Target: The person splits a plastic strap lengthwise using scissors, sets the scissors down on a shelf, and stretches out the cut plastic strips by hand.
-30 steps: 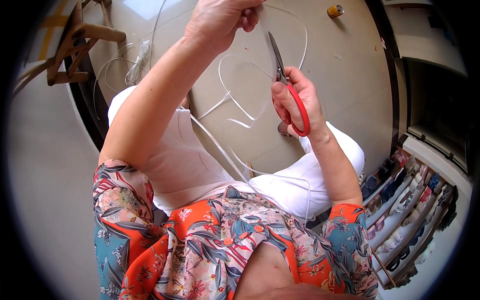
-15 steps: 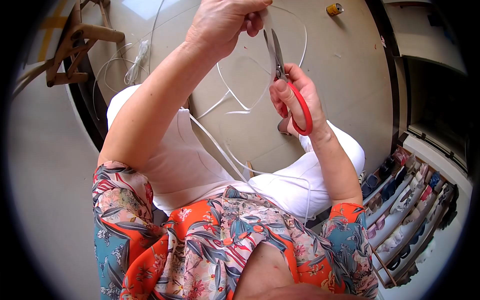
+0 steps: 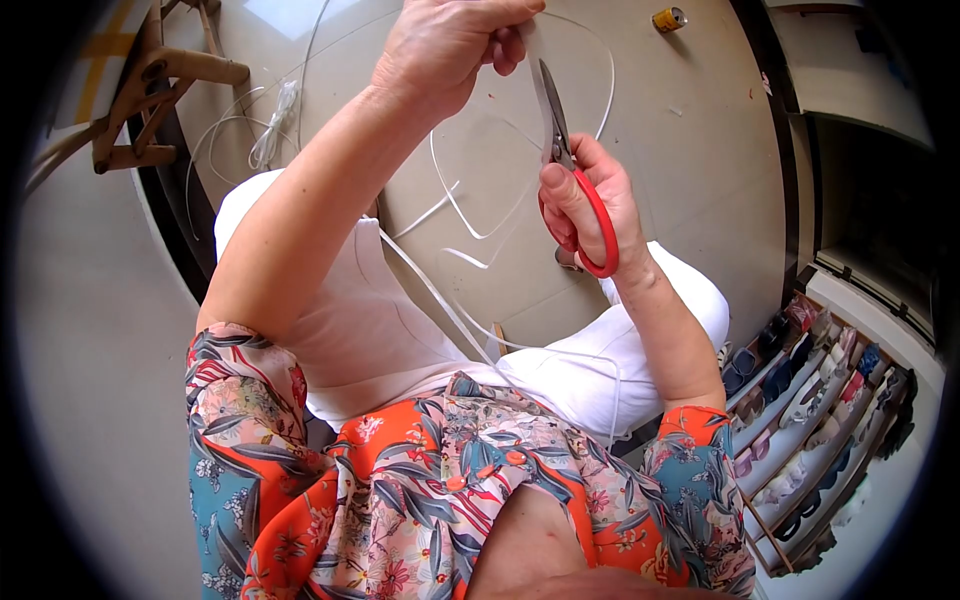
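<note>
My left hand (image 3: 440, 50), at the top of the view, is closed in a pinch on a thin whitish strip (image 3: 536, 60). The strip runs down from its fingers alongside the blades of red-handled scissors (image 3: 597, 225). Wrapped round those handles, my right hand (image 3: 612, 185) holds the scissors point up, the blades nearly together. Whether the strip lies between the blades or just beside them, I cannot tell. Below and left of the scissors, a loose white strip (image 3: 450, 190) dangles in bends. Another long white strip (image 3: 425, 280) lies across my lap.
A bundle of clear-white strip (image 3: 272, 135) lies on the tiled floor beside a bamboo stool (image 3: 190, 68). A yellow can (image 3: 668, 20) is on the floor at top right. Shoes fill a rack (image 3: 815, 430) at lower right. Beyond my left arm is a grey surface (image 3: 100, 350).
The scissor blades have come together from a slightly open position, and my right hand has dropped a little. The dangling strip has shifted and swung. My left hand stays almost still.
</note>
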Motion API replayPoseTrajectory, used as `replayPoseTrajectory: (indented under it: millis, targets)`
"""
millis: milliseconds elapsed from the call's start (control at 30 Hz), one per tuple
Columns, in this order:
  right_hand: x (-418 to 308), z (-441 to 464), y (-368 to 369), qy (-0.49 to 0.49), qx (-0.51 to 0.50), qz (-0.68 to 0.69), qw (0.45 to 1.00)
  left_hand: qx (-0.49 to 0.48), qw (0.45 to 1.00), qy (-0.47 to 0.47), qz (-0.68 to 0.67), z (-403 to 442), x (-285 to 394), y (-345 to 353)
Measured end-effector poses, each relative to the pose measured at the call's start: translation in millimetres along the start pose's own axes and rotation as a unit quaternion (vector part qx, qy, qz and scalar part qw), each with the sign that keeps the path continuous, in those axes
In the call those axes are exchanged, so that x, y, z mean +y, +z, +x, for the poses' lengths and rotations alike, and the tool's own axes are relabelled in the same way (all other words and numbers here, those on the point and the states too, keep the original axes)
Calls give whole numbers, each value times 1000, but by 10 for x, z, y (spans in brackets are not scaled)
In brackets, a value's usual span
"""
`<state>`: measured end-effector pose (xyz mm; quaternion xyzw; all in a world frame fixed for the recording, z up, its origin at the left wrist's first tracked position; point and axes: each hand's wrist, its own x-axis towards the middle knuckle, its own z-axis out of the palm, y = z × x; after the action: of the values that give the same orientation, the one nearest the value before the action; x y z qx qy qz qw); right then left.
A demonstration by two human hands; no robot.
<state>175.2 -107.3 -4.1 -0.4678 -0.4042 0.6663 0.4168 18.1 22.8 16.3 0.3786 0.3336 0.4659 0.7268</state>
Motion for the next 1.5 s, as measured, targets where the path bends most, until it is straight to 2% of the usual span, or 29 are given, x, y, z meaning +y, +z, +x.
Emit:
replayPoseTrajectory:
  millis: [167, 533, 733, 933, 1267, 1500]
  targets:
    - [38, 29, 6, -21, 13, 27, 999, -17, 1000, -2, 4, -17, -24, -2]
    - [-16, 0, 1, -20, -4, -24, 999, -10, 1000, -17, 9, 3, -45, 0]
    - [-8, 15, -22, -2, 2, -14, 1000, -21, 999, 36, 35, 196, 40, -130]
    - [-34, 18, -25, -1, 17, -8, 1000, 0, 1000, -17, 11, 27, -75, -14]
    - [-1, 48, -43, -11, 25, -10, 1000, 18, 999, -23, 23, -15, -59, 6]
    - [-6, 19, 3, -7, 16, -14, 1000, -9, 1000, -24, 2, 49, -39, -39]
